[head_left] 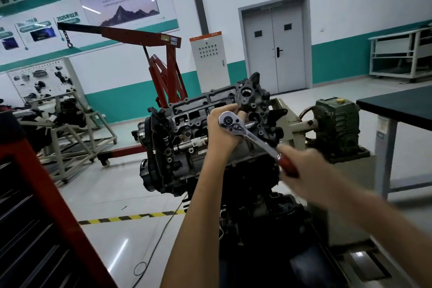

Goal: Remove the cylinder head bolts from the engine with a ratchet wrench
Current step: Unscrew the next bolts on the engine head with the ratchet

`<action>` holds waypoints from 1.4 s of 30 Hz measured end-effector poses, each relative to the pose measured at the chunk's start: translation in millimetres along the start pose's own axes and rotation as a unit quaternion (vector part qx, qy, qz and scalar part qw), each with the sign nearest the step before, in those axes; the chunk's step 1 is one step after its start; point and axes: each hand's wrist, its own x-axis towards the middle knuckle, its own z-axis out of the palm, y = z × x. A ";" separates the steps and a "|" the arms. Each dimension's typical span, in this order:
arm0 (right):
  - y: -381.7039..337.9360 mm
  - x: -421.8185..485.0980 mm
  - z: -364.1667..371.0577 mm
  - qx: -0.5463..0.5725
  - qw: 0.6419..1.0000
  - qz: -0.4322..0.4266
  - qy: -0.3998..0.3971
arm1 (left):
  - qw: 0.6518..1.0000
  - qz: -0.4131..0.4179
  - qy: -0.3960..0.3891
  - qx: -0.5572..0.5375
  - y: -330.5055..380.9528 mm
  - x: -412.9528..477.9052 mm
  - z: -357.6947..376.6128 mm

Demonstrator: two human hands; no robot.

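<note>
A dark grey engine (pixel 187 128) hangs on a stand at the centre of the view, its cylinder head tilted toward me. A chrome ratchet wrench (pixel 253 137) with a red handle lies across the head, its round drive end at the upper left. My left hand (pixel 222 131) wraps around the wrench's head and presses it onto the engine. My right hand (pixel 304 170), blurred, is closed on the red handle at the lower right. The bolt under the ratchet is hidden by my left hand.
A red engine crane (pixel 168 63) stands behind the engine. A green gearbox (pixel 336 124) of the stand sits to the right, beside a dark-topped table (pixel 397 105). A red tool cabinet (pixel 35 217) fills the lower left. Yellow-black floor tape (pixel 131 217) and a cable cross the floor.
</note>
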 end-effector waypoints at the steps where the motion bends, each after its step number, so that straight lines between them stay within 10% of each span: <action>1: -11.5 -7.9 21.0 0.071 0.997 0.025 0.028 | 1.000 -0.001 0.010 -0.004 1.1 -0.2 2.4; 7: -58.0 -16.7 87.9 0.287 0.950 0.093 0.084 | 0.997 -0.034 0.039 -0.057 1.5 -0.1 14.7; 13: 9.9 13.8 -31.3 -0.051 0.994 -0.071 -0.073 | 0.998 0.024 -0.062 -0.005 0.9 -3.7 -11.8; 17: 19.1 41.3 -76.6 -0.234 0.962 -0.140 -0.014 | 0.995 0.035 -0.086 0.041 4.5 1.4 -8.3; 22: 0.8 -0.1 0.6 0.010 1.000 -0.028 0.012 | 1.000 -0.005 0.016 0.004 -2.9 -3.4 -1.1; 28: -63.3 -21.9 97.0 0.284 0.952 0.074 0.092 | 0.994 -0.033 0.089 -0.055 2.1 -7.3 10.5; 35: 1.7 11.4 -24.5 -0.033 0.995 -0.065 -0.071 | 1.000 0.010 0.018 -0.008 0.3 -6.0 -6.2; 38: 15.0 31.7 -63.2 -0.199 0.973 -0.113 -0.020 | 1.000 0.016 -0.001 0.009 1.9 -4.0 -4.2; 42: 10.5 7.8 -19.3 -0.083 0.994 -0.071 0.010 | 0.997 -0.017 0.053 -0.048 -3.9 -9.9 2.7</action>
